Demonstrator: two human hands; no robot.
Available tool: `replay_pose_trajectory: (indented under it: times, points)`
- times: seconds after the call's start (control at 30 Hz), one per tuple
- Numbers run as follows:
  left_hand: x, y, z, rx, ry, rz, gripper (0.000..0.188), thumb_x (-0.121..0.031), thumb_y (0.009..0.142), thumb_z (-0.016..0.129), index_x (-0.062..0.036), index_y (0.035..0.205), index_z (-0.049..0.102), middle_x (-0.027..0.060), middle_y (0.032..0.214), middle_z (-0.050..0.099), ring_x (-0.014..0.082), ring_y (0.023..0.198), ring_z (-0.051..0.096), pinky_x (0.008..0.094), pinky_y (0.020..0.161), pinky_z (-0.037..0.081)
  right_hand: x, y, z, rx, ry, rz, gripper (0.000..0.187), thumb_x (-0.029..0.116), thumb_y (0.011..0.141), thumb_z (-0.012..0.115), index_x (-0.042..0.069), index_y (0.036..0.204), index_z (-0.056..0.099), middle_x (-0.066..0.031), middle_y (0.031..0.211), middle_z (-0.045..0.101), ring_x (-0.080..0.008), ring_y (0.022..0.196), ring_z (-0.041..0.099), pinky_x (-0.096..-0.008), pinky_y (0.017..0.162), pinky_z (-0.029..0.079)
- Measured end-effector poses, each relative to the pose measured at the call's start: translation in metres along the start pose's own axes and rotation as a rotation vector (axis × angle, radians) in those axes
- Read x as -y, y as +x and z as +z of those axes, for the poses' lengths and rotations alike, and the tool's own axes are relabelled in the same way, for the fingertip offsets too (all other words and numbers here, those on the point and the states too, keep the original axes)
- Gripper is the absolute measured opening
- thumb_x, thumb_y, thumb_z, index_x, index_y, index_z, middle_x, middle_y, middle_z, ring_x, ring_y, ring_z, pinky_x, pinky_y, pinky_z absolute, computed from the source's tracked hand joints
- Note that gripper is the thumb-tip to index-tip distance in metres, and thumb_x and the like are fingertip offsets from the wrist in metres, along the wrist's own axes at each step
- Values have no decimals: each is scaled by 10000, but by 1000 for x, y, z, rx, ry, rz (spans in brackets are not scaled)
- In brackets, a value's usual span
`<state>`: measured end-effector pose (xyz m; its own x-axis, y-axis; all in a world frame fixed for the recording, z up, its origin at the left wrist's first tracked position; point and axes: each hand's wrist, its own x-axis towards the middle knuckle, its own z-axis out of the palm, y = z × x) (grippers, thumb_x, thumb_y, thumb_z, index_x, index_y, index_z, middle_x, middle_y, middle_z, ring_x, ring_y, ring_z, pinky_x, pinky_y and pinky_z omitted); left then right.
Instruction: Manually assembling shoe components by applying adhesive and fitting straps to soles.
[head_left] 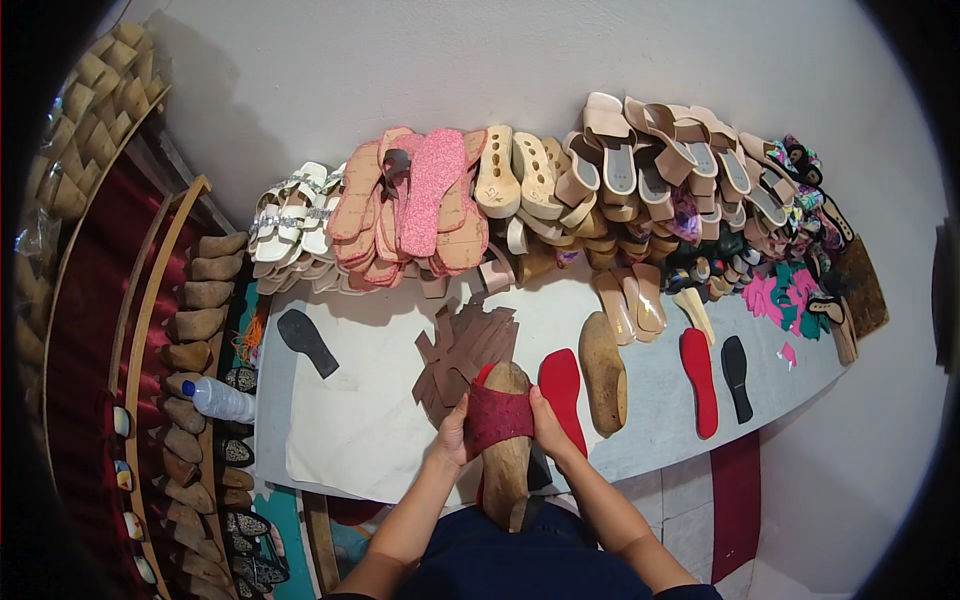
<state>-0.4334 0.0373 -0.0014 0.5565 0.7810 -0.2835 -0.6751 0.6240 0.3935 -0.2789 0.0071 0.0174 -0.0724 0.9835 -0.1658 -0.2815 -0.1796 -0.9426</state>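
Note:
A wooden shoe last [512, 470] stands on its end at the near edge of the work table [360, 440], its heel toward my lap. A dark red woven strap [497, 417] is wrapped across the last's front. My left hand [453, 432] grips the strap's left side and my right hand [549, 425] grips its right side, both pressing it against the last. A red insole [563, 390] lies just right of my right hand. A fan of brown cut strap pieces [462, 350] lies just beyond the last.
A second wooden last [604, 372], a red insole [699, 380] and black insoles [736, 376] [306, 341] lie on the table. Sandals and soles are heaped along the wall [560, 190]. A plastic bottle [222, 399] and rows of lasts [195, 330] stand at the left.

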Motion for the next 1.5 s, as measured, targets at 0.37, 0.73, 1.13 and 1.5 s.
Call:
replay_pose_trajectory:
  times: [0.37, 0.73, 1.13, 1.5]
  points:
    - [16, 20, -2, 11, -84, -179, 379, -334, 875, 458, -65, 1141, 466, 80, 1106, 533, 184, 995, 523, 354, 881, 411, 17, 2, -21, -165, -326, -218, 230, 216, 921, 333, 30, 1055, 326, -85, 957, 374, -142, 913, 381, -264, 846, 315]
    - [22, 24, 12, -127, 203, -1, 305, -304, 906, 395, -84, 1097, 483, 51, 1033, 552, 149, 928, 536, 307, 847, 423, 2, 10, -14, -391, -153, -258, 221, 236, 932, 289, 29, 1001, 323, -56, 946, 328, -119, 900, 327, -250, 863, 268]
    - [10, 17, 29, -172, 310, -59, 287, -288, 906, 412, -47, 1039, 491, 61, 952, 562, 116, 794, 557, 277, 741, 465, 7, 10, -2, -293, -46, -290, 197, 228, 930, 293, 45, 997, 318, -46, 935, 322, -114, 889, 314, -248, 860, 257]
    - [14, -9, 29, -361, 1116, 546, 295, -160, 834, 566, 6, 1075, 523, 41, 820, 604, 105, 770, 558, 241, 716, 436, -8, 14, -9, -321, -129, -287, 200, 225, 931, 284, 32, 977, 315, -54, 931, 327, -114, 901, 321, -248, 865, 264]
